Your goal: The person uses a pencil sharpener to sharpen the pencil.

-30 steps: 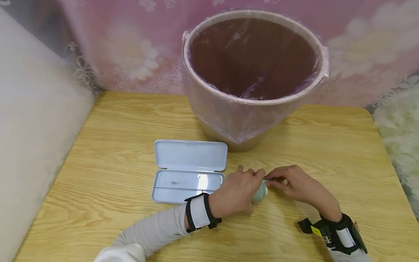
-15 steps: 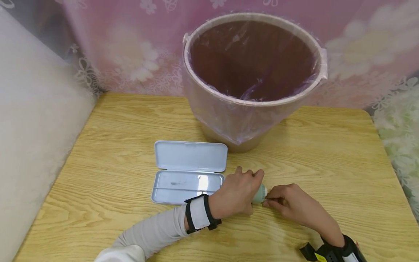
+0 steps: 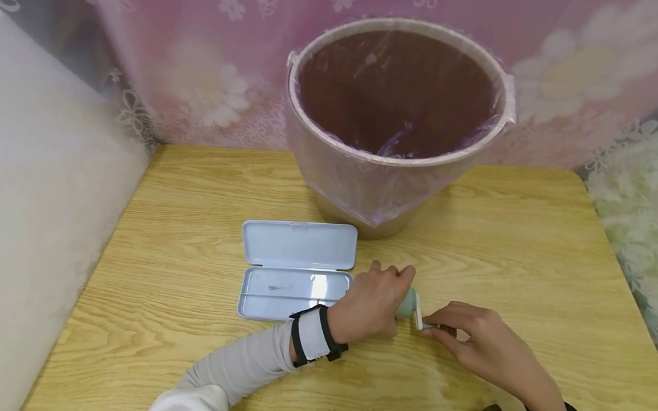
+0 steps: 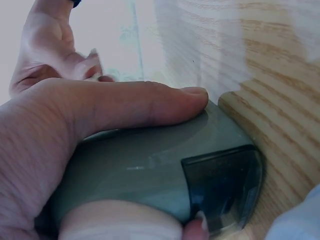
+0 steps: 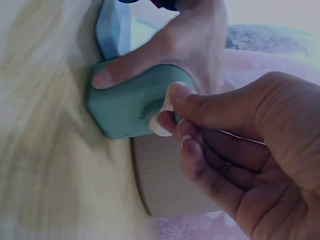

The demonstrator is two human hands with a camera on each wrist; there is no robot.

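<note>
A green hand-crank pencil sharpener (image 4: 130,160) stands on the table, mostly covered by my left hand (image 3: 367,302) in the head view. That hand grips its body, the thumb lying along the housing in the left wrist view. A dark see-through shavings window (image 4: 222,180) shows at one end. At the sharpener's right side, the white crank arm (image 3: 418,311) points toward the table's near side. My right hand (image 3: 478,337) pinches the small knob at the crank's end between thumb and fingers. In the right wrist view those fingertips partly cover the crank.
Left of the sharpener lies a pale blue pencil case (image 3: 277,308), lid raised flat behind it, with a dark smudge inside. Behind stands a large bucket (image 3: 390,161) lined with a clear plastic bag. The wooden table (image 3: 514,228) meets a pink flowered cloth at the back.
My right hand has come down toward the near side and slightly right, swinging the crank from its far side to its near side. The left hand has stayed on the sharpener.
</note>
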